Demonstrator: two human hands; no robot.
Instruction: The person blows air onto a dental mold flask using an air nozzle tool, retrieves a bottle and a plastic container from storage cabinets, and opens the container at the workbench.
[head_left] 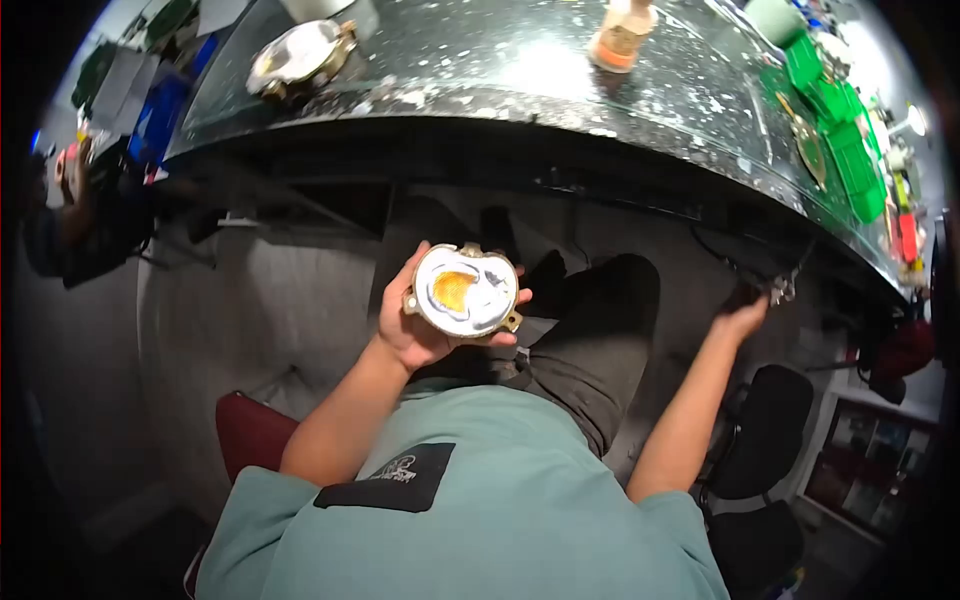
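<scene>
Over my lap, my left hand [410, 325] grips a round brass-coloured dental flask half [490, 280] from below and the side, its face turned up toward me. White plaster fills it, with an orange-gold hollow in the middle and a glossy look around it. My right hand [742, 318] reaches far out to the right, below the table edge. Its fingers are closed around a small silvery metal fitting [781, 290], which seems to join a dark hose; its exact kind is too small to tell.
A similar flask part with plaster [300, 58] rests on the speckled dark table [450, 85]. A bottle with an orange base [622, 38] stands farther right. Green bins [855, 165] line the right side. Another person [85, 215] sits at left; a black chair [765, 430] is at right.
</scene>
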